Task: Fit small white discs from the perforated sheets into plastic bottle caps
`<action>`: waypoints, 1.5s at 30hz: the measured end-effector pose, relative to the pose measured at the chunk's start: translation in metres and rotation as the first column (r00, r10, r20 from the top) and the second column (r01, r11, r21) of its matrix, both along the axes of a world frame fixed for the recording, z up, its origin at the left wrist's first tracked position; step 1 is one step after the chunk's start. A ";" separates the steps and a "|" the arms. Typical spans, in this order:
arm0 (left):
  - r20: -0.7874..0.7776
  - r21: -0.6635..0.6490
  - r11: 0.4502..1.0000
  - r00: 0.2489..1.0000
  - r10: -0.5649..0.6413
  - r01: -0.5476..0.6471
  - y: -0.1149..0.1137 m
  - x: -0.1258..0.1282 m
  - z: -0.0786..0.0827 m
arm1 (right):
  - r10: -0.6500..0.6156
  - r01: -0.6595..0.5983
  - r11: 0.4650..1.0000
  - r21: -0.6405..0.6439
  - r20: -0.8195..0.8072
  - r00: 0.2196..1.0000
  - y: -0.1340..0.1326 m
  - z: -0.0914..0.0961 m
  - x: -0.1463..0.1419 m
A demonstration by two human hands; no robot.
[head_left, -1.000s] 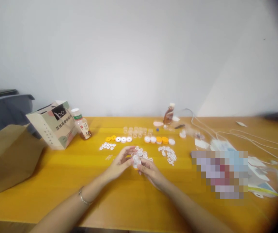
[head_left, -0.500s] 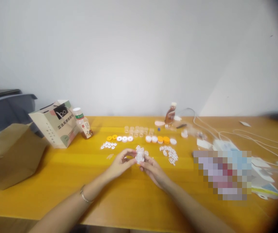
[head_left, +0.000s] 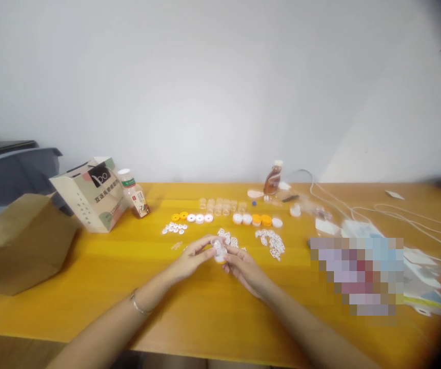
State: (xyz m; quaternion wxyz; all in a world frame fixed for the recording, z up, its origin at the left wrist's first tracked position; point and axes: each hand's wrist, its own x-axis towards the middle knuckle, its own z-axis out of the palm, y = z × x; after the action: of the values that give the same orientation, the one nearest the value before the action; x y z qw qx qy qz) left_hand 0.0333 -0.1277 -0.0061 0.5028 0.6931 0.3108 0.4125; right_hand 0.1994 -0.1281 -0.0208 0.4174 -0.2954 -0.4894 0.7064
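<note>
The clear piece [head_left: 219, 249] — upright half a second ago — now tips toward the left hand [head_left: 192, 259], more orange base [head_left: 220, 262] showing.

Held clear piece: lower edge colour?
Orange lower edge on the held clear piece; head view.

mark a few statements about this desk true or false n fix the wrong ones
1. The left hand and right hand both hold one clear piece. True.
2. The bracelet is on the right arm. False: it is on the left arm.
3. The printed bag stands left of the green-banded bottle. True.
4. The clear cups are nearer the person than the orange discs. False: they are farther away.
5. The blue bit is in the left hand. False: it lies on the table.
</note>
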 end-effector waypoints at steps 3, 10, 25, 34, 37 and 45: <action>0.056 -0.016 1.000 0.998 0.007 -0.006 0.000 -0.001 -0.001 | 0.000 0.000 1.000 -0.012 -0.001 1.000 0.000 0.000 0.000; 0.231 -0.083 0.994 0.972 -0.046 0.067 0.000 0.001 -0.004 | 0.013 -0.014 1.000 -0.026 -0.022 1.000 0.000 -0.003 0.000; -0.027 0.033 0.976 0.976 0.217 -0.217 0.005 0.005 -0.012 | -0.045 0.045 0.999 0.003 -0.050 0.998 0.002 -0.002 -0.001; 0.042 -0.060 0.981 0.981 0.189 -0.186 0.006 0.006 -0.011 | -0.107 0.108 0.994 0.012 -0.073 0.992 0.003 -0.007 0.000; 0.063 -0.078 0.981 0.981 0.184 -0.179 0.005 0.006 -0.010 | -0.126 0.128 0.991 0.042 -0.044 0.991 0.005 -0.009 0.000; 0.047 -0.057 0.973 0.973 0.227 -0.224 0.006 0.007 -0.010 | -0.132 0.131 0.991 -0.026 -0.095 0.987 0.002 -0.007 -0.001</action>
State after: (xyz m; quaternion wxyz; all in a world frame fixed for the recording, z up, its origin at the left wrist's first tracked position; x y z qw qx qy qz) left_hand 0.0406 -0.1218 -0.0163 0.4785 0.6290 0.3847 0.4769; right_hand 0.1983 -0.1266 -0.0278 0.4833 -0.2966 -0.4412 0.6955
